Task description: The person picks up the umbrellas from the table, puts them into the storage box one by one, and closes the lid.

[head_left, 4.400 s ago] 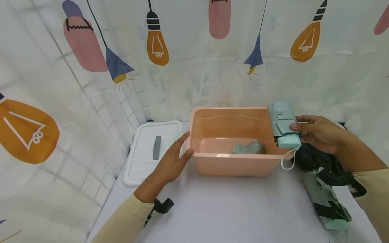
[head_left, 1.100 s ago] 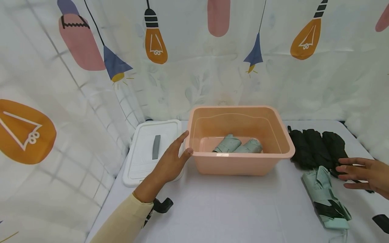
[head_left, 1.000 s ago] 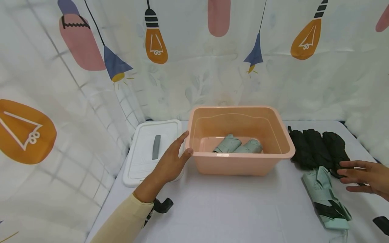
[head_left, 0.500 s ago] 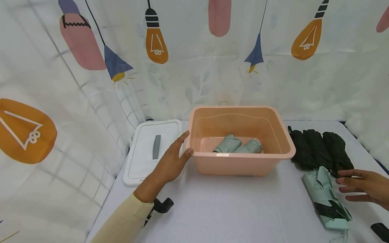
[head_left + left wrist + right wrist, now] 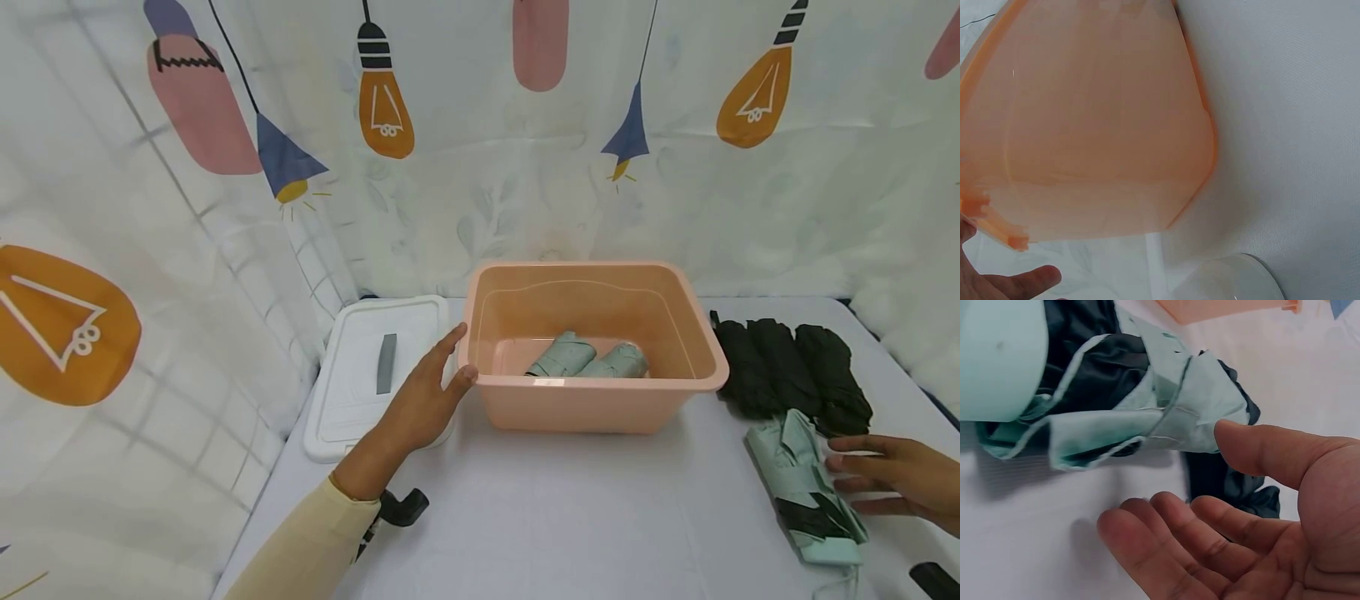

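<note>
My left hand [image 5: 420, 400] rests its straight fingertips on the left rim of a peach plastic bin [image 5: 585, 410]; in the left wrist view the bin's wall [image 5: 1097, 125] fills much of the picture. Two mint-green folded umbrellas [image 5: 562, 356] lie side by side inside. Another mint-green folded umbrella [image 5: 787, 467], with dark inner cloth showing and a wrist cord, lies on the table at the right. Beside its right side is my right hand [image 5: 900, 477], fingers spread and holding nothing. Up close, the thumb lies right at the umbrella's cloth [image 5: 1210, 400].
Several black folded umbrellas [image 5: 780, 367] lie in a row right of the bin, behind the green one. A white lidded box [image 5: 348, 400] with a grey handle stands to the left. A patterned curtain [image 5: 480, 183] hangs behind the white table [image 5: 570, 517].
Earlier my right hand held a mint-green umbrella over the bin; that umbrella now lies inside. The empty right hand has since moved right, then down beside the remaining green umbrella. The left hand stays put.
</note>
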`<control>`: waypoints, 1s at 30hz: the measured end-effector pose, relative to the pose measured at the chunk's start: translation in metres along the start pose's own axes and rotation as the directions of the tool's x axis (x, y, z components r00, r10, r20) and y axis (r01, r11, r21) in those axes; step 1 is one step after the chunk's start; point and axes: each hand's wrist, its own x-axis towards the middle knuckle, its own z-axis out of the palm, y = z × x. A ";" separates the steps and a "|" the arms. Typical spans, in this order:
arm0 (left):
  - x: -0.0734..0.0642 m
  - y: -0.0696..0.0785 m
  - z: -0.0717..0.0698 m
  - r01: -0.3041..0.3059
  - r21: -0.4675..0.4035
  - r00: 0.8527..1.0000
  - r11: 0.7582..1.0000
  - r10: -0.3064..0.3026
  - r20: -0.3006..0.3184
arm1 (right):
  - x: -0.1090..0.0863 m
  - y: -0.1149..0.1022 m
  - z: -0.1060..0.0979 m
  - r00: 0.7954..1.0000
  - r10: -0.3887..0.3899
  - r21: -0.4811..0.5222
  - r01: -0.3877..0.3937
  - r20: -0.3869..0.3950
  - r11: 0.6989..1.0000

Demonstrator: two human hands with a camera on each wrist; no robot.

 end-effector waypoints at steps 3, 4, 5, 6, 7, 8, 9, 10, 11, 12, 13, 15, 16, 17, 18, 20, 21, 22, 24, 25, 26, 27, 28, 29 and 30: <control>0.000 0.000 0.000 0.001 0.000 1.000 1.000 -0.001 -0.001 | 0.001 0.003 0.002 1.000 0.019 -0.021 -0.019 0.002 1.000; 0.000 0.000 0.000 0.001 0.001 1.000 1.000 -0.001 -0.001 | 0.001 0.003 0.004 1.000 0.022 -0.032 -0.022 0.005 0.999; 0.000 0.000 0.000 0.000 0.001 1.000 1.000 0.000 -0.002 | 0.000 0.003 0.004 1.000 0.024 -0.043 -0.024 0.010 0.999; 0.000 0.000 0.000 0.001 0.002 1.000 1.000 -0.001 -0.002 | 0.000 0.003 0.005 1.000 0.026 -0.051 -0.025 0.011 0.998; 0.000 0.000 0.000 0.002 0.004 1.000 1.000 -0.002 -0.003 | -0.001 0.003 0.006 1.000 0.025 -0.058 -0.025 0.013 0.998; 0.000 0.000 0.000 0.002 0.004 1.000 1.000 -0.002 -0.004 | -0.001 0.003 0.007 1.000 0.028 -0.060 -0.027 0.012 0.998; 0.000 0.000 0.000 0.003 0.005 1.000 1.000 -0.003 -0.004 | -0.002 0.003 0.007 0.999 0.029 -0.063 -0.027 0.016 0.998; 0.000 0.000 0.000 0.001 0.005 1.000 1.000 -0.001 -0.004 | -0.002 0.003 0.007 0.999 0.031 -0.064 -0.030 0.015 0.997; 0.000 0.001 0.000 0.002 0.004 1.000 1.000 -0.002 -0.004 | -0.003 0.003 0.007 0.999 0.034 -0.065 -0.033 0.015 0.997; 0.000 0.001 0.000 0.002 0.002 1.000 1.000 -0.002 -0.004 | -0.003 0.002 0.008 0.999 0.036 -0.067 -0.035 0.015 0.997; 0.000 0.001 0.000 0.003 0.000 1.000 1.000 -0.003 -0.004 | -0.003 0.002 0.008 0.999 0.037 -0.071 -0.036 0.015 0.997; 0.000 0.001 0.000 0.003 -0.002 1.000 1.000 -0.003 -0.005 | -0.003 0.002 0.008 0.999 0.039 -0.078 -0.038 0.017 0.996; 0.000 0.001 0.001 0.003 -0.003 1.000 1.000 -0.003 -0.006 | -0.002 0.003 0.008 0.999 0.039 -0.083 -0.038 0.015 0.996; 0.000 0.001 0.001 0.005 -0.002 1.000 1.000 -0.005 -0.006 | -0.002 0.003 0.009 0.999 0.039 -0.087 -0.038 0.015 0.995; 0.000 0.001 0.001 0.004 -0.002 1.000 1.000 -0.004 -0.006 | -0.002 0.003 0.009 0.999 0.038 -0.094 -0.037 0.014 0.995; 0.000 0.001 0.001 0.000 -0.001 1.000 1.000 0.000 -0.006 | -0.001 0.002 0.010 0.999 0.033 -0.104 -0.032 0.011 0.994; 0.000 0.001 0.001 -0.002 -0.001 1.000 1.000 0.002 -0.006 | -0.001 0.002 0.010 1.000 0.030 -0.109 -0.029 0.008 0.994; 0.000 0.001 0.001 -0.003 0.000 1.000 1.000 0.003 -0.006 | -0.001 0.002 0.011 1.000 0.030 -0.111 -0.029 0.006 0.993; 0.000 0.001 0.001 -0.006 -0.004 1.000 1.000 0.006 -0.006 | -0.001 0.001 0.011 1.000 0.026 -0.115 -0.026 0.001 0.993; 0.000 0.000 0.001 -0.005 -0.003 1.000 1.000 0.005 -0.006 | -0.001 0.000 0.012 1.000 0.026 -0.116 -0.026 -0.001 0.993; 0.000 0.000 0.001 -0.004 -0.004 1.000 1.000 0.004 -0.006 | -0.002 0.000 0.012 1.000 0.026 -0.116 -0.026 -0.003 0.993; 0.000 0.000 0.002 -0.003 -0.004 1.000 1.000 0.003 -0.005 | -0.002 -0.001 0.013 1.000 0.027 -0.117 -0.027 -0.003 0.993; 0.000 0.000 0.002 -0.002 -0.003 1.000 1.000 0.002 -0.005 | -0.002 -0.001 0.014 1.000 0.025 -0.118 -0.026 -0.005 0.993; 0.000 -0.001 0.002 -0.001 -0.003 1.000 1.000 0.001 -0.005 | -0.003 -0.002 0.014 1.000 0.023 -0.119 -0.024 -0.007 0.993; 0.000 -0.001 0.002 -0.002 -0.004 1.000 1.000 0.002 -0.006 | -0.003 -0.002 0.015 1.000 0.022 -0.118 -0.022 -0.008 0.993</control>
